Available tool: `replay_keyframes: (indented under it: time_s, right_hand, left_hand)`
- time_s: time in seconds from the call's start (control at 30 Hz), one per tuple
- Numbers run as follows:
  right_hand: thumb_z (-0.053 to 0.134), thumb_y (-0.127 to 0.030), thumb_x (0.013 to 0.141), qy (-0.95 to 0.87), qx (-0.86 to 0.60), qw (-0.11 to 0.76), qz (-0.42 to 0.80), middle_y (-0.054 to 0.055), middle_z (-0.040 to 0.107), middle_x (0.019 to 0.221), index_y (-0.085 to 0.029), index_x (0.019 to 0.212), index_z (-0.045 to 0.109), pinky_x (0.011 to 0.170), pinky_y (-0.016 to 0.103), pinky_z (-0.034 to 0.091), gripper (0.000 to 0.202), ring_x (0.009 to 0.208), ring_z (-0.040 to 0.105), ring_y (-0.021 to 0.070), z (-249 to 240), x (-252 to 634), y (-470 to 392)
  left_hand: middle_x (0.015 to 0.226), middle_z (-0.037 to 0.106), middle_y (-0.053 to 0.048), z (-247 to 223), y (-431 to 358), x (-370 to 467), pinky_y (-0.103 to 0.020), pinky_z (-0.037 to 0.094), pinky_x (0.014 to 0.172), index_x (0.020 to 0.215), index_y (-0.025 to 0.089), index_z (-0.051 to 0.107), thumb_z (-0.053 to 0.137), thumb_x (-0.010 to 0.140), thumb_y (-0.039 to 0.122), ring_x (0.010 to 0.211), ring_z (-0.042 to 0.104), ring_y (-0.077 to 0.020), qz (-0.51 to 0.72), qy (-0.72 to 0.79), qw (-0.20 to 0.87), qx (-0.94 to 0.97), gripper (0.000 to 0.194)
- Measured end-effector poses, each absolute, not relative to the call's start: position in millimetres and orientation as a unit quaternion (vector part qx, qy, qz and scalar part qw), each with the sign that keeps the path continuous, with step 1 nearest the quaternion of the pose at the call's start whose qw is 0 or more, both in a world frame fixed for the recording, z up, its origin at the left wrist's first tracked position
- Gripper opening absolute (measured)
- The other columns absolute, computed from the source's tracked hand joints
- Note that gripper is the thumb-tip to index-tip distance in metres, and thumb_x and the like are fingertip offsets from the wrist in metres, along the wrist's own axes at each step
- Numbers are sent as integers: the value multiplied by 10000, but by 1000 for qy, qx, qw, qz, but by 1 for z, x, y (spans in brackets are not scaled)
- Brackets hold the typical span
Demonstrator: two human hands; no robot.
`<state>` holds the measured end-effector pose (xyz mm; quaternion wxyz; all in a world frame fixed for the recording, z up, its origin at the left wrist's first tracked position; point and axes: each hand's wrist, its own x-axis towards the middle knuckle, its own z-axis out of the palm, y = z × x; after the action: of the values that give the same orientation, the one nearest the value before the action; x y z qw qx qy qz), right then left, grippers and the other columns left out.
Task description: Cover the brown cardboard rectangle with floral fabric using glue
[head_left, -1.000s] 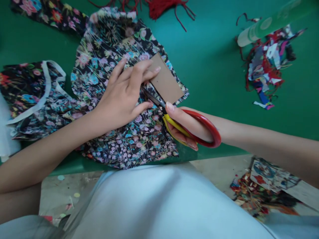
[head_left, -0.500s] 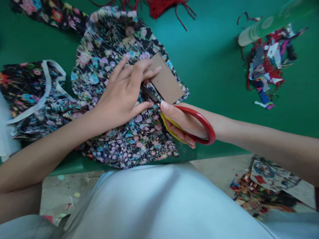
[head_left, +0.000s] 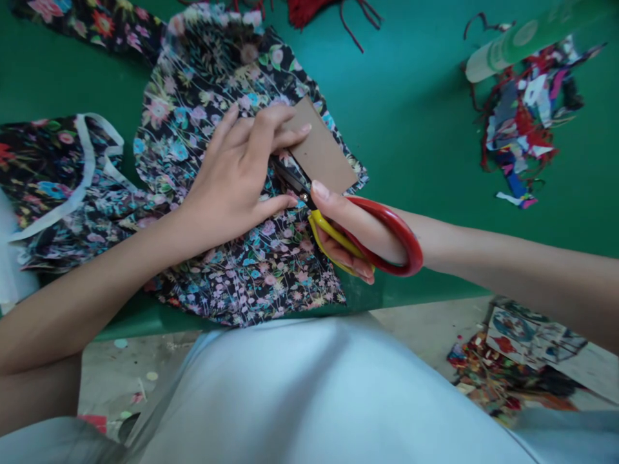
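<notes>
Dark floral fabric (head_left: 271, 270) lies spread on the green table. A brown cardboard rectangle (head_left: 326, 154) rests on it near its right edge. My left hand (head_left: 242, 167) lies on the fabric with fingers spread, two fingertips touching the cardboard's left side. My right hand (head_left: 343, 225) grips scissors with red and yellow handles (head_left: 409, 248), thumb through the red loop. The dark blades run beside the cardboard's lower left edge, their tips partly hidden under my left hand.
On the green table (head_left: 416, 148), a pile of cloth scraps (head_left: 527, 129) and a green-and-clear bottle (head_left: 503, 55) are at the right. Red threads (head_left: 309, 9) are at the top. White-trimmed floral fabric (head_left: 43, 174) lies left. More scraps (head_left: 493, 374) lie below the table's edge.
The scissor handles have shifted slightly right and up, and the blades look a little more apart. The whole view has shifted slightly. My left hand stays on the fabric and cardboard.
</notes>
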<state>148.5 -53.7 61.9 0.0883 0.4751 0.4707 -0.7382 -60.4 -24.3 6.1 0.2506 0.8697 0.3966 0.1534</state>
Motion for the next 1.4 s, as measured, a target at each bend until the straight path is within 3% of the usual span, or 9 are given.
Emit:
replay_keyframes:
  time_s: [0.2,0.33,0.43,0.67,0.93,1.17,1.4]
  right_hand:
    - [160,-781,916,509,448,73,-731,16,452,374,-173,455,442,440,219,392,813,346,447,69,59,153,-54]
    - [118,-855,846,510,450,70,-730,20,420,331,-186,410,396,408,223,379,845,308,420,67,55,150,-54]
    - [102,-914,776,509,473,84,-714,14,391,309,-198,406,374,375,226,356,851,278,403,65,58,147,-52]
    - [105,-868,836,518,468,90,-710,16,434,338,-162,433,415,401,179,363,870,304,414,31,63,146,-49]
    - [169,-891,815,514,471,73,-713,1,436,351,-187,485,403,379,201,377,812,314,434,60,64,142,-47]
    - [196,-833,872,508,465,81,-721,-11,430,366,-192,544,443,343,215,335,761,294,412,78,56,144,-48]
    - [198,-883,824,512,469,47,-718,-3,432,383,-192,487,405,415,246,454,796,315,453,85,54,140,-49]
  left_hand:
    - [1473,517,-75,9,-23,-59,-562,308,1176,1425,273,300,611,877,373,1367,483,-298,161,392,257,868,638]
    - [1462,535,-49,14,-22,-58,-544,317,1184,1405,320,309,639,843,355,1382,473,-282,144,408,281,857,653]
    - [1482,513,-68,17,-21,-56,-520,332,1192,1379,287,316,685,806,354,1387,475,-276,145,415,310,843,684]
    - [1419,587,-66,23,-21,-54,-503,415,1143,1361,227,334,683,796,329,1392,471,-263,157,413,341,830,672]
    - [1407,584,-18,21,-20,-55,-497,427,1147,1375,304,322,672,806,345,1392,475,-242,155,409,335,834,670]
    - [1421,579,-74,18,-19,-55,-488,426,1146,1330,255,350,723,767,308,1369,502,-266,167,410,343,828,677]
    - [1414,581,-38,17,-20,-56,-503,380,1158,1389,296,332,671,800,332,1397,466,-277,170,409,349,826,681]
